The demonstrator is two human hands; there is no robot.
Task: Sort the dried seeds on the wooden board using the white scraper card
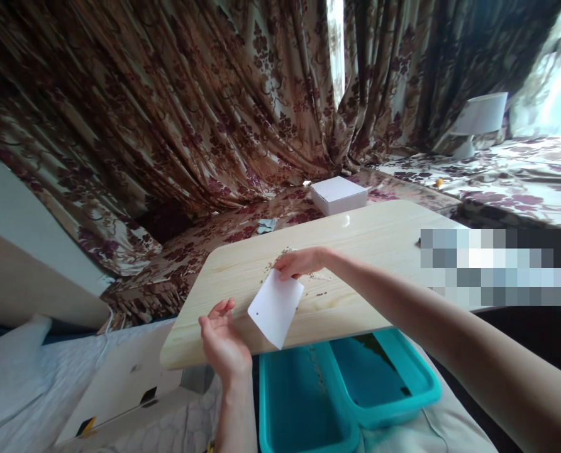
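My right hand [300, 262] pinches the top edge of a white plastic scraper card [275, 307] above a pale wooden board [365, 251]. Small dark seeds or crumbs [280, 259] lie scattered on the board around that hand. The card's lower corner hangs past the board's front edge. My left hand [224, 343] is held palm up at the front edge, fingers loosely apart, just left of the card, holding nothing. Below the edge stand two teal plastic trays [304, 402], one partly inside the other, with a few specks inside.
A white box [338, 194] lies behind the board on flowered fabric. Heavy flowered curtains [190, 107] fill the back. A white lamp [477, 119] stands at the far right. A flat cardboard piece [124, 384] and white bedding [11, 377] lie at the lower left.
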